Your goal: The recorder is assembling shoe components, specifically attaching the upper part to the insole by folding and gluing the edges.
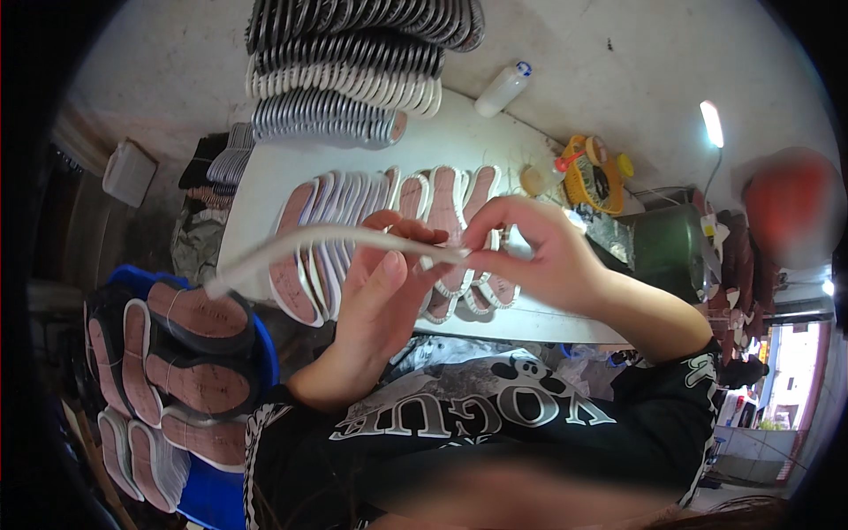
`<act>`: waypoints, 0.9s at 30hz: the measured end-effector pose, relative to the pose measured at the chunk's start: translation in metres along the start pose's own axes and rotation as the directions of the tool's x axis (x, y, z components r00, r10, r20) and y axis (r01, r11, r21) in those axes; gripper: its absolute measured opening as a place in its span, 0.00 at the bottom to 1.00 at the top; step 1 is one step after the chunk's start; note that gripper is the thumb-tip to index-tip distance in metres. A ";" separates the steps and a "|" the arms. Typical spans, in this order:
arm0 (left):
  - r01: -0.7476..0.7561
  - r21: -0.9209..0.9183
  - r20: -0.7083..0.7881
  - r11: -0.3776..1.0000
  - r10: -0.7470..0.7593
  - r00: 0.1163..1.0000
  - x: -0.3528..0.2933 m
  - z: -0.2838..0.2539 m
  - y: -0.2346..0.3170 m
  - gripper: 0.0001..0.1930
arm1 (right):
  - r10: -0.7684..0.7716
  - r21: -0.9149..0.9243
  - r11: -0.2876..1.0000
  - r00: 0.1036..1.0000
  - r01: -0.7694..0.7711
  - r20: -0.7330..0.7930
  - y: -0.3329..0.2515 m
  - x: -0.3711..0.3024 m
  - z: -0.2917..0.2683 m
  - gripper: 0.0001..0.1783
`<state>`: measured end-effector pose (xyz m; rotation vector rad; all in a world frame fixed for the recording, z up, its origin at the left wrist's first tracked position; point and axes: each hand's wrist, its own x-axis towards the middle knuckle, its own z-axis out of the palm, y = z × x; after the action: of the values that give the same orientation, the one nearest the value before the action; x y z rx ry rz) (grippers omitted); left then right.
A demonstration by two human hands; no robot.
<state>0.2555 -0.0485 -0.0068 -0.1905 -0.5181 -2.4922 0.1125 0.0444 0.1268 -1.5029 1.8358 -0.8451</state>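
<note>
A pale shoe sole point(309, 234), seen nearly edge-on and partly blurred, is held up above the table. My left hand point(375, 278) holds it from the near side, with thumb and fingers around its middle. At its right end, the thumb and forefinger of my right hand point(543, 252) are pinched together on the edge. What lies exactly between those fingertips is too small to make out. Just beneath my hands, a row of white-rimmed soles with brown tops point(296, 252) leans along the table. More such soles point(446, 199) lie in a overlapping group behind my right fingers.
The white table point(521, 150) carries stacked rows of black, white and grey soles point(344, 79) at the back. A bottle point(503, 88) and yellow basket point(590, 181) stand farther right. A blue tub point(269, 344) piled with soles point(199, 384) is at my left. A lamp point(712, 124) shines at right.
</note>
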 end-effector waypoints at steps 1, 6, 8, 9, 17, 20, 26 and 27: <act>0.062 -0.021 -0.064 0.998 -0.063 0.996 0.003 0.002 0.002 0.20 | -0.209 -0.316 0.928 0.978 0.198 -0.001 0.002 0.001 0.000 0.07; 0.025 0.085 -0.203 0.996 -0.008 0.979 0.009 -0.005 0.013 0.23 | -0.360 -0.444 0.794 0.909 0.416 0.209 0.020 0.024 -0.003 0.11; -0.082 0.116 -0.234 0.990 0.108 0.966 0.004 -0.021 0.015 0.26 | 0.017 -0.307 0.951 0.990 0.028 0.143 0.023 0.047 -0.021 0.16; -0.090 0.117 -0.236 0.989 0.116 0.965 0.002 -0.025 0.020 0.26 | 0.136 -0.382 0.920 0.983 -0.081 0.120 0.045 0.062 -0.037 0.20; -0.200 0.212 -0.201 0.956 0.243 0.949 0.018 -0.035 0.040 0.30 | 0.565 -0.450 0.608 0.755 -0.654 -0.333 0.252 0.125 -0.176 0.41; -0.217 0.258 -0.208 0.941 0.274 0.939 0.016 -0.033 0.046 0.30 | 0.449 -0.416 0.609 0.727 -0.675 -0.520 0.286 0.149 -0.173 0.43; -0.205 0.308 -0.088 0.929 0.242 0.966 0.019 -0.035 0.043 0.27 | 0.309 -0.189 0.837 0.729 -0.513 -0.611 0.313 0.167 -0.170 0.43; -0.206 0.311 -0.095 0.928 0.247 0.964 0.019 -0.036 0.041 0.27 | 0.338 -0.165 0.836 0.729 -0.523 -0.595 0.305 0.167 -0.165 0.43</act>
<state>0.2628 -0.1037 -0.0221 0.0340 -0.7624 -2.1521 -0.2263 -0.0586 -0.0250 -0.9533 2.7362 -0.8084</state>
